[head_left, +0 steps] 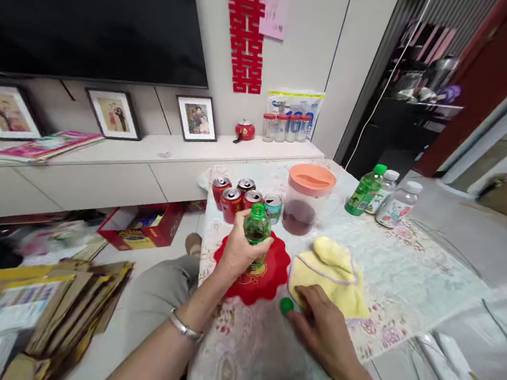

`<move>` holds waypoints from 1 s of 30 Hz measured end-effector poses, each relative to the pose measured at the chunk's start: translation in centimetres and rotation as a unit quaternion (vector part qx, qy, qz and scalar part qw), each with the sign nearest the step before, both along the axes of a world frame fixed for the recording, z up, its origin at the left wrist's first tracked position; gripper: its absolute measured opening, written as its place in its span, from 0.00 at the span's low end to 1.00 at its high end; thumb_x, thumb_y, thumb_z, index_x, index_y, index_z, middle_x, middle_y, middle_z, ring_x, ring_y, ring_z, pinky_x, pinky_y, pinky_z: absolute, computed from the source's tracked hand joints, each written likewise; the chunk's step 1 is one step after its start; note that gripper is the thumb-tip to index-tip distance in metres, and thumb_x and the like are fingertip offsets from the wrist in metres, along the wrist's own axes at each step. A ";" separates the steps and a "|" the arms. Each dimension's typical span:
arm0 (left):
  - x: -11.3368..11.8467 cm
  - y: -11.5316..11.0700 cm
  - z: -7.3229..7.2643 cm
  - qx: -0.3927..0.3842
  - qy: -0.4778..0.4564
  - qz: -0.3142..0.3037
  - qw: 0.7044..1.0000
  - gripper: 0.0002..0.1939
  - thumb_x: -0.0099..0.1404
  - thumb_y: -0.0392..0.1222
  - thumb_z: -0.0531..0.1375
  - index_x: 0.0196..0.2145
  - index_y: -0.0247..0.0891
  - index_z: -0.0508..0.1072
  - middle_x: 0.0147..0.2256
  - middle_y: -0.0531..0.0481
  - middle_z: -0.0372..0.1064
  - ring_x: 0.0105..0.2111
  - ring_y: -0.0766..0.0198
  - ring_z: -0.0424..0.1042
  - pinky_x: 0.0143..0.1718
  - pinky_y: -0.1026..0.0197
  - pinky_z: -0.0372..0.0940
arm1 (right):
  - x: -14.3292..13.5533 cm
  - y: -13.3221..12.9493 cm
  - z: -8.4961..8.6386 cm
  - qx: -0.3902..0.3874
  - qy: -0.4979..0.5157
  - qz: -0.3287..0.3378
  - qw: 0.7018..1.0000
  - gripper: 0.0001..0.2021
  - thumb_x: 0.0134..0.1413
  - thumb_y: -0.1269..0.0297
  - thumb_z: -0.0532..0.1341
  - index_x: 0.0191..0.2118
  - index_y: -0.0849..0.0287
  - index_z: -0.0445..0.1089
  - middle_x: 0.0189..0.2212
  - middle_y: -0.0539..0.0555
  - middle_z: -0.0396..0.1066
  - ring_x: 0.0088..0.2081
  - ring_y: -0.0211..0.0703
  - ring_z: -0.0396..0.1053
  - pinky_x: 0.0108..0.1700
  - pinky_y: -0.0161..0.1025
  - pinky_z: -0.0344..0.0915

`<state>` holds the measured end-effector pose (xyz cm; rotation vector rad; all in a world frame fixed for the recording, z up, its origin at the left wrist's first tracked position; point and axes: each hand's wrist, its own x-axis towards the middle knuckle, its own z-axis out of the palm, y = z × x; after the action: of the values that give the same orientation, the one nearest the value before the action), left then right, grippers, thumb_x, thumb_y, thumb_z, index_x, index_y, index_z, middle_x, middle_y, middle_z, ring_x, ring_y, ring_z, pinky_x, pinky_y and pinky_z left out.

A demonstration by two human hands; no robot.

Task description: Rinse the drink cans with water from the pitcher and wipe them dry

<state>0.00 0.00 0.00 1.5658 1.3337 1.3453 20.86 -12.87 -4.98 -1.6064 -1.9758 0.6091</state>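
My left hand [238, 250] is closed around a small green bottle [256, 231], holding it upright over a red scalloped mat [266, 279] near the front edge of the surface [408, 273]. The bottle's neck is bare: its green cap [286, 306] already lies on the surface, just at the fingertips of my right hand [323, 327], which rests flat and loosely open, gripping nothing, partly on the corner of a yellow cloth [331, 271].

So the opening looks done, as I judge it from here; the bottle is uncapped and in hand, with dark liquid showing in its lower part (how full it is I cannot tell behind my fingers). What remains appears to be everything after the uncapping.

Behind the bottle stands a cluster of drink cans [243, 198], mostly red, one teal. Beside them is a clear jug [307, 198] with an orange lid on and a dark drink in its bottom third. Farther right, well apart, another green bottle [364, 191] and two clear bottles [395, 199] stand capped. A silver bracelet [183, 326] circles my left wrist.
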 end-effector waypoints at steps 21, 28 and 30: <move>0.2 -0.4 0.4 -0.013 -0.028 -0.014 0.999 0.32 0.53 0.43 0.67 0.54 0.44 0.60 0.45 0.50 0.74 0.43 0.59 0.77 0.48 0.58 0.70 | -0.9 2.8 5.4 0.132 0.078 0.010 0.988 0.12 0.64 0.61 0.64 0.50 0.56 0.74 0.35 0.52 0.77 0.31 0.41 0.74 0.36 0.37 0.72; 0.4 -0.9 1.4 -0.010 -0.048 -0.025 0.998 0.32 0.52 0.41 0.67 0.53 0.41 0.61 0.43 0.50 0.72 0.40 0.61 0.74 0.45 0.59 0.68 | -2.5 11.3 15.5 0.171 -0.006 0.045 0.984 0.12 0.60 0.67 0.64 0.49 0.57 0.76 0.40 0.54 0.77 0.37 0.45 0.74 0.41 0.40 0.66; 0.4 -0.9 1.4 -0.013 -0.048 -0.024 0.998 0.32 0.52 0.41 0.67 0.53 0.41 0.61 0.43 0.51 0.72 0.38 0.61 0.73 0.44 0.60 0.68 | -3.1 12.6 16.9 0.128 -0.058 0.070 0.988 0.09 0.59 0.70 0.63 0.45 0.58 0.75 0.38 0.55 0.77 0.38 0.46 0.73 0.40 0.40 0.64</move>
<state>0.37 -0.93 1.41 1.4883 1.2419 1.3508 17.76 -0.27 11.90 -1.3824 -2.1663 0.3021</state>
